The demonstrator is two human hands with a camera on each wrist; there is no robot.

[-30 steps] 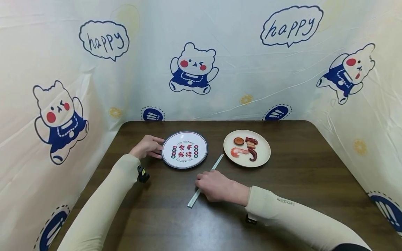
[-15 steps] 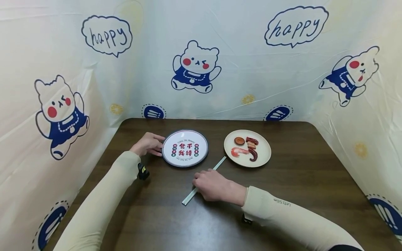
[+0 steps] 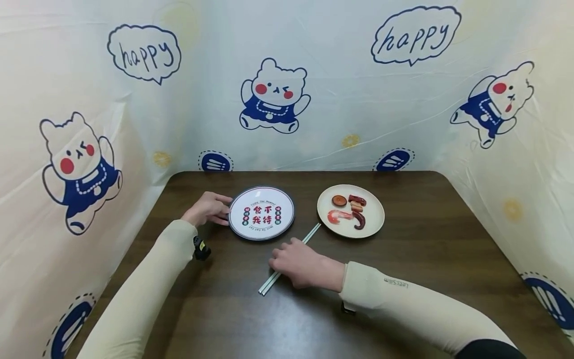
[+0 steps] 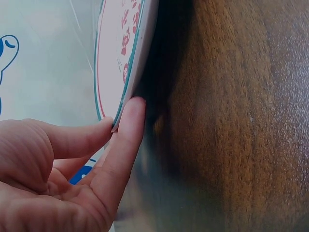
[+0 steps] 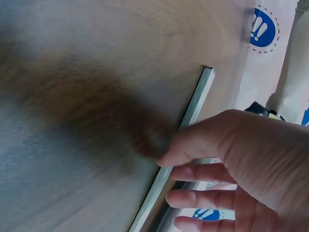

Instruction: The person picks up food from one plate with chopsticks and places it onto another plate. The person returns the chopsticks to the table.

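In the head view, my left hand [image 3: 207, 209] is at the left edge of a white plate [image 3: 261, 213] with a dark blue rim and red lettering. The left wrist view shows thumb and fingers pinching the plate's rim [image 4: 137, 72], one finger on its underside. Farther right, my right hand [image 3: 298, 263] holds a pair of pale chopsticks [image 3: 268, 284] that slant across the table. Seen from the right wrist, the thumb lies against one chopstick [image 5: 199, 94] and the fingers curl on the other side, with a narrow gap between the sticks.
A cream plate [image 3: 327, 227] at the back right bears a shrimp [image 3: 339, 216], a curled dark red piece [image 3: 359, 220], a round brown slice [image 3: 339, 200] and stacked meat-like pieces [image 3: 357, 202]. Printed cloth [image 3: 323, 114] surrounds the brown table [image 3: 426, 234] at the back and sides.
My right hand has shifted slightly left with the chopsticks, whose near ends now show a little apart. The left hand keeps its hold on the plate's rim.
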